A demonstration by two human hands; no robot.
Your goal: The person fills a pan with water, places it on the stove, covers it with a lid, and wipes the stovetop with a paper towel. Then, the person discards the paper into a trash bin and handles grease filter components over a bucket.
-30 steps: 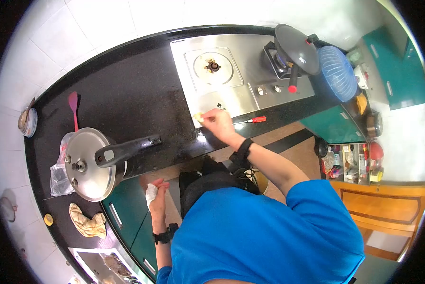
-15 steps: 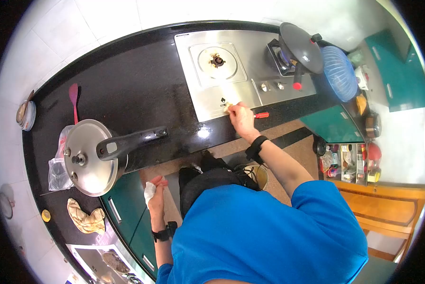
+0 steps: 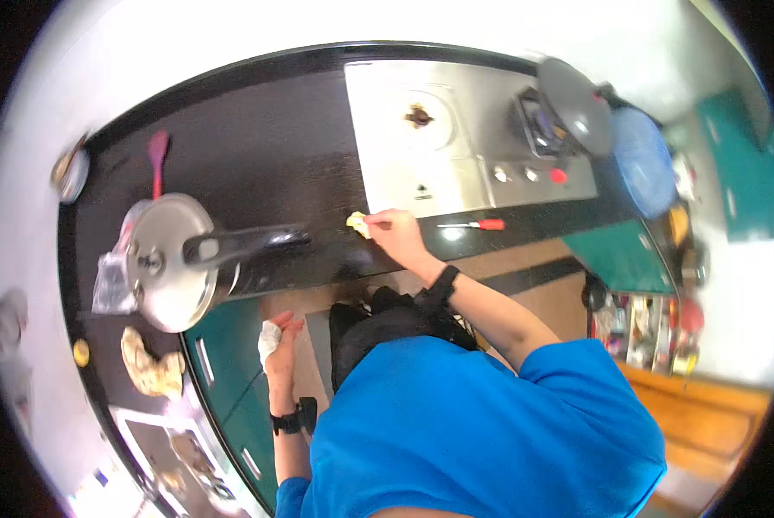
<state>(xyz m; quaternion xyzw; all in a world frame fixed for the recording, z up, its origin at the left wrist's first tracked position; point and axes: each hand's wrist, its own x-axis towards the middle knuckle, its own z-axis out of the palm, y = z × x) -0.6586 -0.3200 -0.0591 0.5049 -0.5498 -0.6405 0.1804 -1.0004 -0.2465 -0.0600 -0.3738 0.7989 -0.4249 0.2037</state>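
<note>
In the head camera's view, a person in a blue T-shirt (image 3: 482,423) stands at a black countertop (image 3: 275,129). The right hand (image 3: 400,240) has its fingertips pinched together on a crumpled, pale yellow wad (image 3: 358,224), at the countertop just left of the stainless-steel gas hob (image 3: 396,186). The left hand (image 3: 281,350), lower and beyond the counter's edge, has a crumpled white wad (image 3: 269,341) against it; whether its fingers clamp the wad cannot be told.

A screwdriver (image 3: 489,224) with a red handle lies along the hob's front edge, near the right hand. A small black emblem with a line of lettering marks the hob's front; the lettering is too blurred to read. Dark brown residue (image 3: 419,116) sits at the middle of the left burner area. A dark wok (image 3: 577,105) is at the right burner, beside a blue plastic basket (image 3: 644,164). At left, a pressure cooker (image 3: 176,263) sits near a pink spatula (image 3: 157,164).
</note>
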